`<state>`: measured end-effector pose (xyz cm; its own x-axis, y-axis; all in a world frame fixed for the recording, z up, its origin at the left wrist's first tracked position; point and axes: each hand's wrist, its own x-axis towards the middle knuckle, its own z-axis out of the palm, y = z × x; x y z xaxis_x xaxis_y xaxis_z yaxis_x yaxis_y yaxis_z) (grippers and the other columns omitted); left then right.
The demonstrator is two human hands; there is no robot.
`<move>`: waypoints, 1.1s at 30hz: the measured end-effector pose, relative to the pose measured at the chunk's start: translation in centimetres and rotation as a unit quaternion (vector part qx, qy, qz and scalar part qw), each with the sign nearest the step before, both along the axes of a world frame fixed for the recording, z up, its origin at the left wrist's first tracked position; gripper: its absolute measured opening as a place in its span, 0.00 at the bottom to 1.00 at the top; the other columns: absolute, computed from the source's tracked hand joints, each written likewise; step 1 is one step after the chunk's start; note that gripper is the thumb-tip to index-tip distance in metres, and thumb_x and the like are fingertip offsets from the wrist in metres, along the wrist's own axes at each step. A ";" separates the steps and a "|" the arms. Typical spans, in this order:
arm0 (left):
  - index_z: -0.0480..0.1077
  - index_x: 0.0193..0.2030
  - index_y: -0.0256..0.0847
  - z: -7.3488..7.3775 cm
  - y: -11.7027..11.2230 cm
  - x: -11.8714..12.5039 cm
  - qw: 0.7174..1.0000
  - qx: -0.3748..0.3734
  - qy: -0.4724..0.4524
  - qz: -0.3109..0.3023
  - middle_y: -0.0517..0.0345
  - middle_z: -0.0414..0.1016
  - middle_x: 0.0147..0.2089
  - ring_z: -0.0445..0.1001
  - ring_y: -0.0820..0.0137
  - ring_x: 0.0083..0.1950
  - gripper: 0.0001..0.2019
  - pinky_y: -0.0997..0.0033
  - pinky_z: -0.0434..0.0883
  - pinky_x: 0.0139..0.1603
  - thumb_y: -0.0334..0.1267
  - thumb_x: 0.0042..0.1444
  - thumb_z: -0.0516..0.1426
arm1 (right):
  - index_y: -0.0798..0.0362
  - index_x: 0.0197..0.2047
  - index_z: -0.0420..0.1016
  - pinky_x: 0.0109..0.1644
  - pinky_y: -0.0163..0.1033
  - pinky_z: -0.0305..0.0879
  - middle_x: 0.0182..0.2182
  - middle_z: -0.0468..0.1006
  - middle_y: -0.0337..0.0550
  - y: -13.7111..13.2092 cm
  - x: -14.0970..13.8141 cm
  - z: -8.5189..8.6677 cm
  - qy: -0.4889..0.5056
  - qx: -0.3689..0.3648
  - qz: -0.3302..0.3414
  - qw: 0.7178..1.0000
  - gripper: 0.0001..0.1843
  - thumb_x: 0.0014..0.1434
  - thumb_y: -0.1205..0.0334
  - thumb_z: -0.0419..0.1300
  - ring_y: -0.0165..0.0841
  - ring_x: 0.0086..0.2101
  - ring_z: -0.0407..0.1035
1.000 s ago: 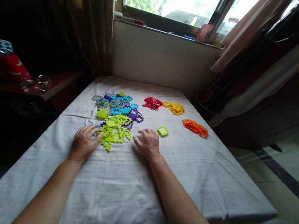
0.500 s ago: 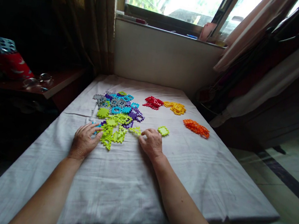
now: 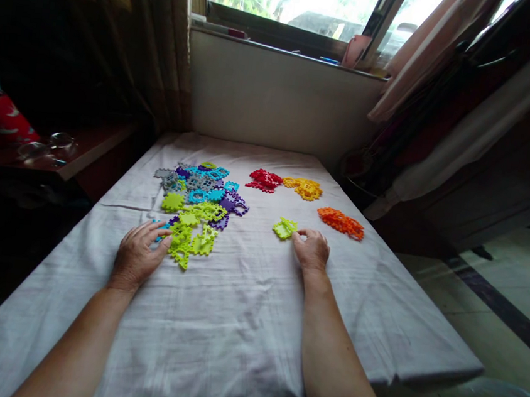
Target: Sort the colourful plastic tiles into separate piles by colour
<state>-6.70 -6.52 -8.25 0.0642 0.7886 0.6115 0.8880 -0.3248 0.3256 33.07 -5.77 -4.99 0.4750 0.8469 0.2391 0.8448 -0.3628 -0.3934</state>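
Centrally, two hands: the right hand (image 3: 313, 249) has bent fingers meeting the right edge of a small lime-green cluster (image 3: 285, 228), grip or mere contact being impossible to tell; the left hand (image 3: 138, 258) rests loosely curved, grasping nothing visible, against one mixed heap (image 3: 189, 219). The toothed pieces (image 3: 205, 243) are probably light, stiff, smooth plastic, best pinched at an edge. Beyond, on the cloth-covered surface (image 3: 213, 332): one red pile (image 3: 265, 180), one yellow pile (image 3: 308, 189), one orange pile (image 3: 341, 223). The cluster appears to comprise two overlapping pieces; elsewhere, overlap prevents counting.

The left hand (image 3: 139, 257) and the right hand (image 3: 312, 249) are bare. The forearms (image 3: 73, 337) are uncovered also, each one narrower at the wrist (image 3: 122, 284).
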 end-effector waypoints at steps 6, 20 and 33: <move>0.78 0.39 0.44 0.0 0.0 0.0 1.000 0.000 -0.008 -0.006 0.50 0.81 0.51 0.75 0.56 0.57 0.16 0.51 0.69 0.63 0.48 0.60 0.52 | 0.50 0.42 0.82 0.49 0.45 0.62 0.44 0.80 0.49 0.1 0.1 -0.1 -0.004 -0.012 -0.006 1.000 0.13 0.62 0.55 0.58 0.44 0.47 0.70; 0.77 0.41 0.46 -0.1 -0.1 0.3 0.999 -0.030 0.004 -0.014 0.53 0.80 0.53 0.75 0.59 0.57 0.14 0.55 0.68 0.63 0.48 0.59 0.53 | 0.47 0.50 0.78 0.54 0.41 0.60 0.48 0.80 0.45 -1.0 -11.5 0.9 -0.031 0.024 0.355 0.934 0.15 0.63 0.53 0.59 0.38 0.49 0.69; 0.76 0.47 0.43 -0.4 0.0 0.2 0.999 -0.036 0.013 -0.020 0.49 0.80 0.53 0.75 0.57 0.58 0.19 0.54 0.69 0.61 0.52 0.60 0.53 | 0.47 0.53 0.76 0.52 0.42 0.61 0.49 0.79 0.45 -0.8 -15.8 0.6 -0.036 0.017 0.379 0.925 0.20 0.59 0.50 0.62 0.40 0.49 0.68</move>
<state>-6.50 -6.52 -8.65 0.1115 0.8271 0.5508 0.8831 -0.3367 0.3268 17.24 -6.58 -4.37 -0.2694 0.9218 0.2788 0.8762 0.3548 -0.3262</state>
